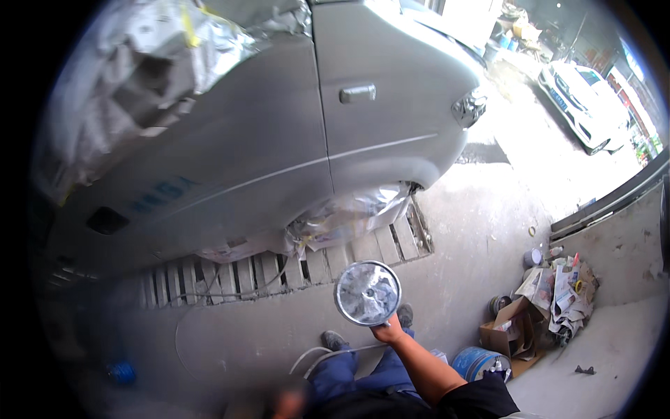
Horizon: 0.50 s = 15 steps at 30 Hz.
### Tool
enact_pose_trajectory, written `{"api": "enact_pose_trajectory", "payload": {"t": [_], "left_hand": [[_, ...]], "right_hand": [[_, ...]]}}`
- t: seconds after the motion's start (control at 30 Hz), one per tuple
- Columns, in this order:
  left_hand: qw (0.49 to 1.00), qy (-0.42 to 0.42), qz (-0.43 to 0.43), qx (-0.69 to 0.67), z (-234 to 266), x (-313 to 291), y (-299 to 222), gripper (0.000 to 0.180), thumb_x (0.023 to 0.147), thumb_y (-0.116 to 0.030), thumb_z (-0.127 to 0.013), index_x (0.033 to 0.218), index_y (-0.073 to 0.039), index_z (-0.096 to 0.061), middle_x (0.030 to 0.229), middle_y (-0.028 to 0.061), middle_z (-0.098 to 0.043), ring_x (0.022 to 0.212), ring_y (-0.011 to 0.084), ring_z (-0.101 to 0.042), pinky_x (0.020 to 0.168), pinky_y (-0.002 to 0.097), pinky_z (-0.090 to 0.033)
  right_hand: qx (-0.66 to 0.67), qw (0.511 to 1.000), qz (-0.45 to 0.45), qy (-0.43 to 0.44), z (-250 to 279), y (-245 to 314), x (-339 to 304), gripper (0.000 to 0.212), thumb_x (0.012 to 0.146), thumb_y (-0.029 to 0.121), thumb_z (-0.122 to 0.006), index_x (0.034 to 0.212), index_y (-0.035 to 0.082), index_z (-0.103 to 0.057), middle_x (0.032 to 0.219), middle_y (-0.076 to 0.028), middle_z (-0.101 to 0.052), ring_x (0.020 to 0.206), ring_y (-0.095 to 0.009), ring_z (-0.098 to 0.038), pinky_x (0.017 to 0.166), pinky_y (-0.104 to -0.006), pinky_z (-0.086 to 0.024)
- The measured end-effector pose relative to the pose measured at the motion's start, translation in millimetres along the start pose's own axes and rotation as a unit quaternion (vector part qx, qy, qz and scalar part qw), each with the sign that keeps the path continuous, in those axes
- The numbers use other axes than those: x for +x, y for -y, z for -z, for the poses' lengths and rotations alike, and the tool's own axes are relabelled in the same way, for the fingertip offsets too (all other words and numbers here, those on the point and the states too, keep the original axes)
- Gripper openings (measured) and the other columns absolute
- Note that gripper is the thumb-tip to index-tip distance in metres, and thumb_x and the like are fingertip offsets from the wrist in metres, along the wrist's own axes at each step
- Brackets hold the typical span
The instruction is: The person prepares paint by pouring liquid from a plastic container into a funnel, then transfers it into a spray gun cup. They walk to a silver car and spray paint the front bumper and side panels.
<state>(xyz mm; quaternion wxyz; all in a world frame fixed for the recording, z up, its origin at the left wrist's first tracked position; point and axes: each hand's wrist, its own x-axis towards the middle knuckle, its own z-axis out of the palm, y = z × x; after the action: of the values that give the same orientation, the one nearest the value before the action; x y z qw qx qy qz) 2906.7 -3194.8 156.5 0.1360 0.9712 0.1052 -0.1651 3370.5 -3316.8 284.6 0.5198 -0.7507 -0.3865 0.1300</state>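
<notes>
My right hand (387,329) is closed beneath a spray gun, whose round silver cup (368,293) faces up at me. The cup's lid has a small knob at its centre and pale smears; the gun's body and my fingertips are hidden below it. A pale hose (328,356) runs across my legs toward that hand. Low in the view, my left hand (289,403) is a blur, so its fingers cannot be made out. Ahead stands a dull grey vehicle (258,126) with a door handle (357,93), its windows and wheel covered in paper and plastic film (356,213).
Slatted floor grating (265,276) runs under the vehicle's side. On the right lie a cardboard box (513,328), a blue paint drum (481,363), crumpled newspaper (565,293) and small cans. A white car (583,101) stands outside. A blue object (121,372) lies far left.
</notes>
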Motion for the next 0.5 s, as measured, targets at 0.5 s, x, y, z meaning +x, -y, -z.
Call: {"api": "enact_pose_trajectory", "payload": {"t": [0.5], "left_hand": [[0.997,-0.057,0.046,0.024,-20.4,20.7,63.6,0.018,0.091,-0.023,-0.049,0.094,-0.01,-0.061,0.083,0.0115,-0.062,0.068,0.0285,-0.06,0.062,0.0459,-0.047]], "right_hand": [[0.151,0.928,-0.132,-0.313,137.1,187.9,113.3,0.015,0.09,0.013,-0.058,0.099,0.001,-0.057,0.066,-0.001,-0.056,0.056,-0.008,-0.054,0.051,-0.0242,-0.044]]}}
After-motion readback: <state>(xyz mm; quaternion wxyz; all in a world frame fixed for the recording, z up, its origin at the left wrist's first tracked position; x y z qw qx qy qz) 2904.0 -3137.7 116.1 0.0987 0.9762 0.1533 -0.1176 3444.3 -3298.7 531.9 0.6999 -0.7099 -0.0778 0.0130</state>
